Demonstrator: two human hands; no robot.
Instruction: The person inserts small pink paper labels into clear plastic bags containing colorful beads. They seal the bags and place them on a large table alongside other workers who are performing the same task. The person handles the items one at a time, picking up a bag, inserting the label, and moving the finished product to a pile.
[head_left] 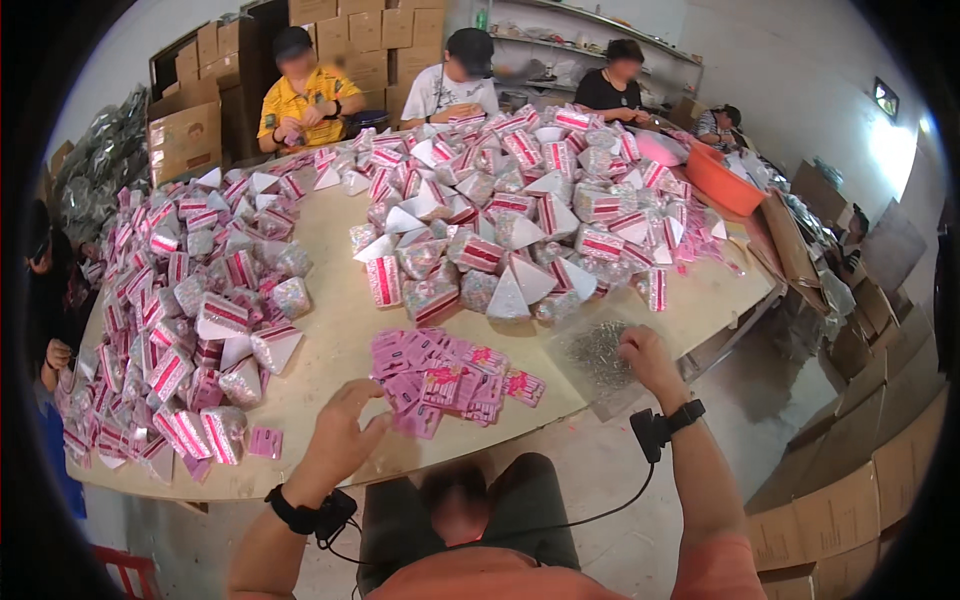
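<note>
My left hand (348, 432) is over the tabletop with its thumb and fingers apart and nothing in it. Beside its fingertips lies a loose pile of pink printed cards (408, 378). My right hand (650, 362) reaches to a heap of small, thin metal pieces (600, 352) spread on a clear plastic bag (572, 372). Its fingers are bent together at the heap, and whatever they pinch is too small to name. Both wrists carry black straps with a small device and a cable.
Cake-slice-shaped toys (520, 225) in clear wrap are heaped across the table (330, 310), with another large heap (190, 320) on the left. An orange basin (722, 180) stands at the far right. Several people sit around the table. Cardboard boxes (840, 510) line the right side.
</note>
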